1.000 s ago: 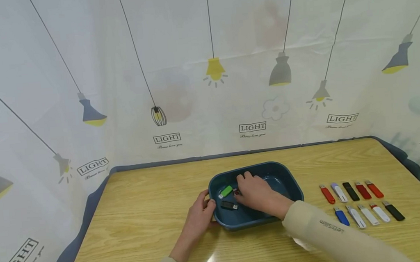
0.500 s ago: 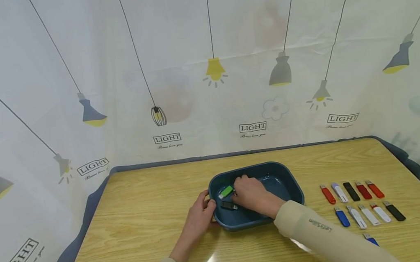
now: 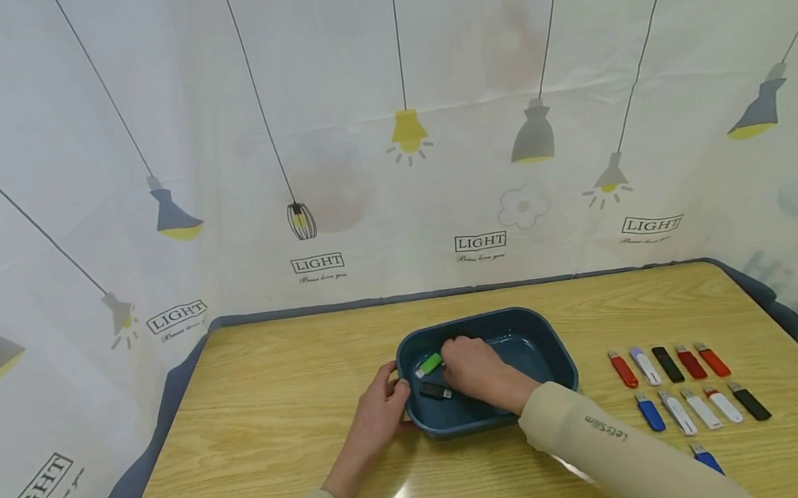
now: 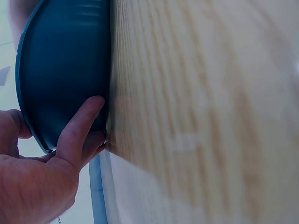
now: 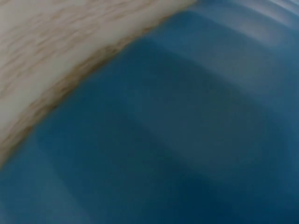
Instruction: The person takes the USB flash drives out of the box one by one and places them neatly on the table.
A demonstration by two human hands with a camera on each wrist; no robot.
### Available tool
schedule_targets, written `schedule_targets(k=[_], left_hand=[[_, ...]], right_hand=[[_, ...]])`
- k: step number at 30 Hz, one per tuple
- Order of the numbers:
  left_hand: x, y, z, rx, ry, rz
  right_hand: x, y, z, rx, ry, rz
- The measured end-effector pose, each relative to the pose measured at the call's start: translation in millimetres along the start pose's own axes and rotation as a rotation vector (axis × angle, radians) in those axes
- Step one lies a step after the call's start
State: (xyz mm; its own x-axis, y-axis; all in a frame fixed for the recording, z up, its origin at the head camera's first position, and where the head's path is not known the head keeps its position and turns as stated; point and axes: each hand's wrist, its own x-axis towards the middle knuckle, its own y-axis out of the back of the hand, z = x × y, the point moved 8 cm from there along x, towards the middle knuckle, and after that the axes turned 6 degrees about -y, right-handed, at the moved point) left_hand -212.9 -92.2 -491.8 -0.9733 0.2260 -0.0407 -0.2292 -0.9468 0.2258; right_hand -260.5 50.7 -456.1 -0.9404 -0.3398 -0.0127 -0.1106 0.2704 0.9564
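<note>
A dark blue plastic bin (image 3: 554, 346) stands on the wooden table. My left hand (image 3: 375, 409) grips its left end, thumb at the rim and fingers against the outer wall (image 4: 60, 79). Inside, my right hand (image 3: 477, 369) reaches down with curled fingers around a small USB flash drive, almost wholly hidden by them. A green USB flash drive (image 3: 428, 365) lies just left of those fingertips. Nearer to me in the bin is a black USB flash drive (image 3: 435, 391). The right wrist view holds only the blurred bin wall (image 5: 154, 121) and some table.
Right of the bin, USB flash drives lie in two rows, among them a red one (image 3: 623, 370), a black one (image 3: 667, 364) and a white one (image 3: 678, 413). A blue flash drive (image 3: 706, 459) lies nearer, partly behind the right sleeve (image 3: 597, 437). A printed curtain (image 3: 401, 280) surrounds the table.
My right hand has shifted slightly left and its fingers have curled in, covering the dark red flash drive. The right sleeve moved too, uncovering the near blue drive. My left hand stays put.
</note>
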Motion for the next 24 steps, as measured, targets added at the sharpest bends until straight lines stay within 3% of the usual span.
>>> schedule_targets(k=[7, 16, 24], left_hand=[[-0.4, -0.1, 1.2, 0.002, -0.003, 0.005], [-0.9, -0.4, 2.1, 0.006, -0.015, 0.014], [-0.5, -0.1, 2.9, 0.012, -0.020, 0.018]], right_hand=[[0.5, 2.6, 6.7, 0.030, -0.036, -0.020], [-7.4, 18.5, 11.9, 0.079, -0.016, 0.036], [-16.2, 27.6, 21.6, 0.126, -0.046, 0.037]])
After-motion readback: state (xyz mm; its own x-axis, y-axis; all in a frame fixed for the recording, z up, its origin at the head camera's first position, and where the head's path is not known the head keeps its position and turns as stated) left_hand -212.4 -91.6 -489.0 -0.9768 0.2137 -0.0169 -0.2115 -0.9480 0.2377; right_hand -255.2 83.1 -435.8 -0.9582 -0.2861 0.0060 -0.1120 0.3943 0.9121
